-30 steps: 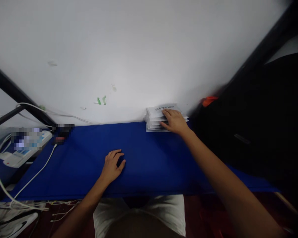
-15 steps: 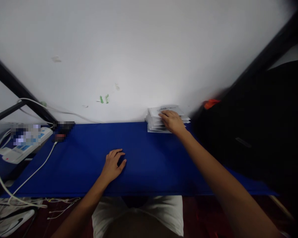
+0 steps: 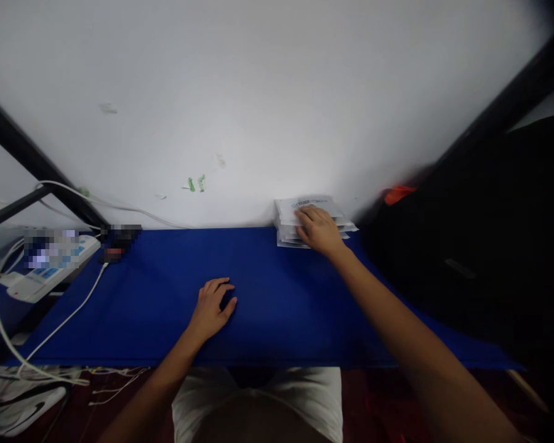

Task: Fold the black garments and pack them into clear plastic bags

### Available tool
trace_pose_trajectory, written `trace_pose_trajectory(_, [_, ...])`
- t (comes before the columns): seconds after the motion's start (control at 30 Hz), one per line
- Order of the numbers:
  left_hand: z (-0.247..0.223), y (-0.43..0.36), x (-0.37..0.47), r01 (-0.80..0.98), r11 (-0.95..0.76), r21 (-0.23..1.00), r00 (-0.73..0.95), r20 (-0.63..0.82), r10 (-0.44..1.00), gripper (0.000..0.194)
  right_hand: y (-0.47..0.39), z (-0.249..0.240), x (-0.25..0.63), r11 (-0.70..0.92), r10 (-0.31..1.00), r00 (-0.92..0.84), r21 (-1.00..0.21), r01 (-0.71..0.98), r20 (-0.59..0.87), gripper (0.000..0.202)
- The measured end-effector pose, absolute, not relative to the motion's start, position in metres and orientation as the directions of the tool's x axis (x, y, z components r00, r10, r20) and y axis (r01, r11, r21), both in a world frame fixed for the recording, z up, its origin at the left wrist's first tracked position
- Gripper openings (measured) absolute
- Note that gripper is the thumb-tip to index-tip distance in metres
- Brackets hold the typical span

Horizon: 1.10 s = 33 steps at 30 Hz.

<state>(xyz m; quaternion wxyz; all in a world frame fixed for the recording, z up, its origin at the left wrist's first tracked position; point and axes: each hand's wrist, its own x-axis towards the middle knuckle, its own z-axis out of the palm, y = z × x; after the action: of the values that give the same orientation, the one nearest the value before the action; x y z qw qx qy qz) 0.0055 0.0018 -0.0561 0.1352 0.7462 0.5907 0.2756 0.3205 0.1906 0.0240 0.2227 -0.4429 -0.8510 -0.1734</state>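
Observation:
My right hand (image 3: 318,229) lies on a stack of flat white packets (image 3: 286,215) against the wall. Its fingers are spread over the top packet, which bears dark lettering, and the thumb shows apart from them near the front edge. What the packets hold is hidden. Palm down, my left hand (image 3: 211,306) rests on the blue tabletop (image 3: 268,307). Its fingers are loosely curved and apart, with nothing in them.
To the left are a white power strip (image 3: 58,271), a dark device (image 3: 119,243) blurred by pixels, and white cables (image 3: 71,323). A large black item (image 3: 480,246) covers the right side, with an orange piece (image 3: 399,194) behind it. A shoe (image 3: 25,409) stands below.
The view has shifted slightly. My right thumb now shows at the stack's front edge, away from the fingers. My left hand stays on the tabletop.

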Motion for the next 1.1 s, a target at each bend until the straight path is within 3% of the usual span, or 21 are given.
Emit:
trace_pose_trajectory(0.17, [-0.058, 0.002, 0.006, 0.806, -0.278, 0.523, 0.144, 0.282, 0.949, 0.024, 0.165, 0.024, 0.311, 0.603, 0.631, -0.489, 0.016, 0.797, 0.602, 0.047])
trace_pose_trajectory(0.33, [-0.065, 0.009, -0.003, 0.801, -0.296, 0.521, 0.162, 0.287, 0.944, 0.029, 0.122, 0.008, 0.279, 0.783, 0.556, -0.569, -0.154, 0.602, 0.606, 0.036])
trace_pose_trajectory(0.47, [-0.069, 0.041, -0.010, 0.805, -0.330, 0.493, 0.223, 0.264, 0.938, 0.044, 0.111, -0.016, 0.249, 0.803, 0.591, -0.619, -0.303, 0.513, 0.518, 0.036])
trace_pose_trajectory(0.6, [-0.069, 0.096, 0.001, 0.860, -0.309, 0.406, 0.235, 0.221, 0.946, 0.049, 0.135, -0.041, 0.221, 0.726, 0.687, -0.589, -0.407, 0.554, 0.425, 0.037])
trace_pose_trajectory(0.8, [-0.073, 0.146, 0.023, 0.879, -0.289, 0.380, 0.189, 0.280, 0.941, 0.043, 0.166, -0.068, 0.201, 0.635, 0.772, -0.496, -0.436, 0.637, 0.399, 0.035])
trace_pose_trajectory(1.1, [-0.084, 0.141, 0.022, 0.876, -0.302, 0.376, 0.177, 0.331, 0.927, 0.045, 0.165, -0.079, 0.212, 0.651, 0.759, -0.521, -0.444, 0.616, 0.390, 0.036])
